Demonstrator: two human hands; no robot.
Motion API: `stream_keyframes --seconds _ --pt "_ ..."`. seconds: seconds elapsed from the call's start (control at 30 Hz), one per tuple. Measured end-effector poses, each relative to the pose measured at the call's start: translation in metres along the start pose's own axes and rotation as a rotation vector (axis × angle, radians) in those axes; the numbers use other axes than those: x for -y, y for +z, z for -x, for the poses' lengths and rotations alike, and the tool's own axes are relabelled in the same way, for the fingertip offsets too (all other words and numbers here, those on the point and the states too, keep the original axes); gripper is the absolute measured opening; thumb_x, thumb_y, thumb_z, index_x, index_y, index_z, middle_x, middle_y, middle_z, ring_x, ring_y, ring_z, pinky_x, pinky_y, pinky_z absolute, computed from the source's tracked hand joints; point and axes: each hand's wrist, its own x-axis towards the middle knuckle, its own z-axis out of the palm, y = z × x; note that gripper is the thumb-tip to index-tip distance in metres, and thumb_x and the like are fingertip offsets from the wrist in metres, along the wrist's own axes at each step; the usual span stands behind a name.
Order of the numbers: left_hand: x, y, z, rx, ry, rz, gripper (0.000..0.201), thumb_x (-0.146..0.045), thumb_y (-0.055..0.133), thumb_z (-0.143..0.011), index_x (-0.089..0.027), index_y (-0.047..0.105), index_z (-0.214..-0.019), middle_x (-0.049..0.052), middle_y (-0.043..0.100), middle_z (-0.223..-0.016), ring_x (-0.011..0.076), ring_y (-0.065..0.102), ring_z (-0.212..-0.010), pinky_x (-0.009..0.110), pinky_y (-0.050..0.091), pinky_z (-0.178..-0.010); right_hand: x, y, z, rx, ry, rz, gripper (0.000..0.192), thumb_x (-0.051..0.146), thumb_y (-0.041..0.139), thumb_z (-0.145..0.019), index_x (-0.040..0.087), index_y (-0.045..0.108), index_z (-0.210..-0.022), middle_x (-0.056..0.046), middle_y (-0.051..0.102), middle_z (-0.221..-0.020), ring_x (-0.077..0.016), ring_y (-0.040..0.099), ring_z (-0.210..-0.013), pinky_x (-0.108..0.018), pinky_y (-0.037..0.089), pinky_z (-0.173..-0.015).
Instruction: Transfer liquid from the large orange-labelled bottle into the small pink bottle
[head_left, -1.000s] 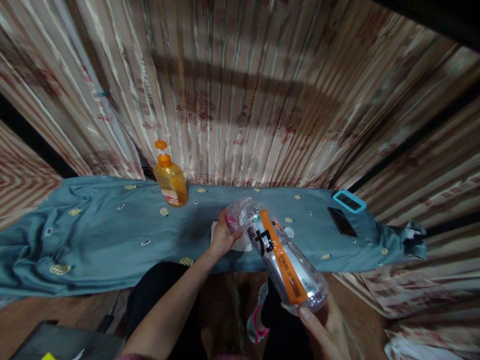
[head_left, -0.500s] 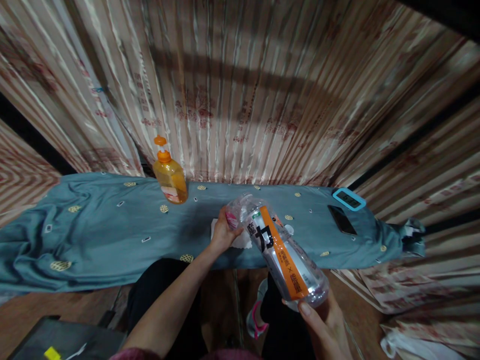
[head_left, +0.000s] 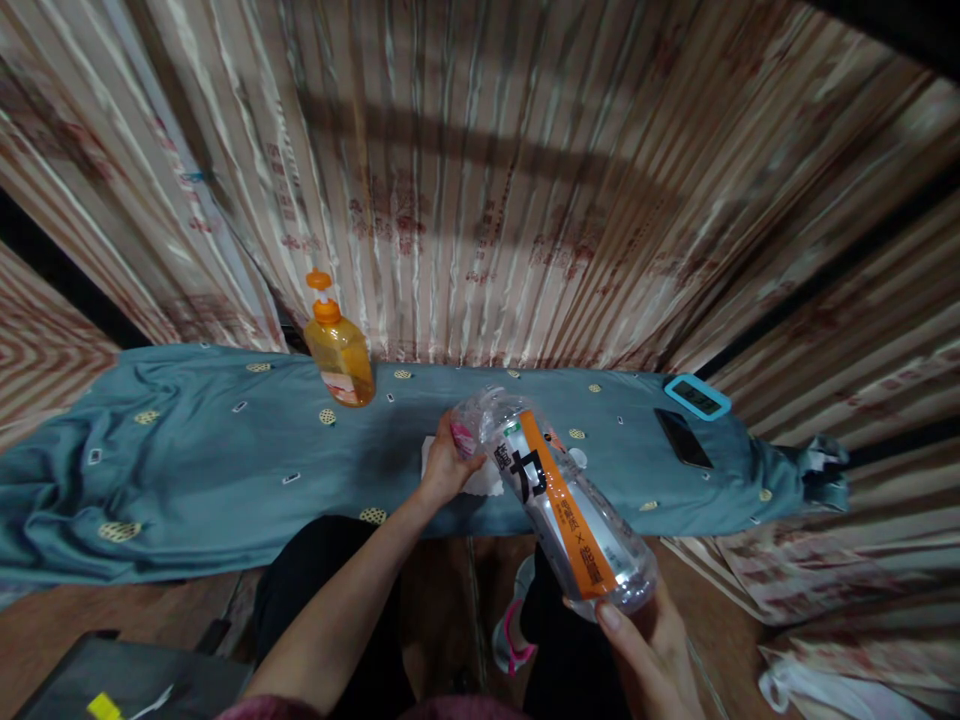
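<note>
Over teal cloth [head_left: 210, 470] — clear ribbed plastic bottle [head_left: 562, 500], orange label; right hand [head_left: 649, 650] cups base, left hand [head_left: 444, 468] fingers grip neck.

The scene is dimly and warmly lit from above and in front. A broad dark band of shadow is cast across the striped beige curtain [head_left: 480, 200]. Soft highlights are seen on the clear plastic bottle with the orange label [head_left: 562, 500] and on the translucent orange pump bottle [head_left: 339, 355]. The lower edge is left in deep shadow. Strong wide-angle distortion is shown: curtain folds fan outward, and the teal cloth-covered counter [head_left: 187, 470] is bowed. Corners are darkened and slightly smeared.
</note>
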Motion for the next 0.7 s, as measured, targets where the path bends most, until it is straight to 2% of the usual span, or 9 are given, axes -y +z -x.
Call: stream_keyframes --seconds 0.07,0.23,0.53,0.7 --pt "-0.001 -0.001 0.0 0.008 -0.004 0.006 0.09 -0.02 0.101 -0.063 -0.024 0.065 -0.146 0.012 0.085 -0.144 0.0392 0.084 -0.136 0.057 0.064 -0.128 -0.002 -0.003 -0.002 0.028 -0.001 0.02 0.077 0.056 0.117 -0.077 0.027 0.089 -0.142 -0.014 0.1 -0.13 -0.0416 0.096 -0.118 -0.045 0.078 -0.1" --pt "-0.002 -0.001 0.0 0.004 -0.002 0.013 0.089 -0.016 0.1 -0.063 -0.025 0.065 -0.145 0.011 0.085 -0.142 0.0369 0.084 -0.133 0.055 0.064 -0.127 -0.006 0.002 0.001 -0.045 -0.025 -0.002 0.073 0.062 0.114 -0.08 0.031 0.09 -0.141 -0.008 0.1 -0.127 -0.0382 0.094 -0.118 -0.042 0.075 -0.1" --pt "-0.007 -0.003 -0.001 0.014 -0.028 -0.007 0.089 -0.015 0.099 -0.065 -0.029 0.062 -0.144 0.004 0.086 -0.135 0.0315 0.086 -0.126 0.047 0.067 -0.118 -0.014 0.004 0.0 -0.029 -0.043 -0.033 0.074 0.065 0.115 -0.08 0.035 0.091 -0.143 -0.008 0.098 -0.136 -0.0394 0.092 -0.128 -0.043 0.075 -0.1" --pt "-0.009 -0.004 -0.001 0.002 -0.024 -0.014 0.082 -0.017 0.102 -0.065 -0.028 0.064 -0.137 0.005 0.086 -0.137 0.0328 0.085 -0.132 0.046 0.066 -0.12 -0.016 0.003 -0.001 -0.031 -0.032 -0.044 0.078 0.065 0.117 -0.077 0.037 0.09 -0.145 -0.005 0.099 -0.137 -0.037 0.093 -0.129 -0.04 0.075 -0.104"
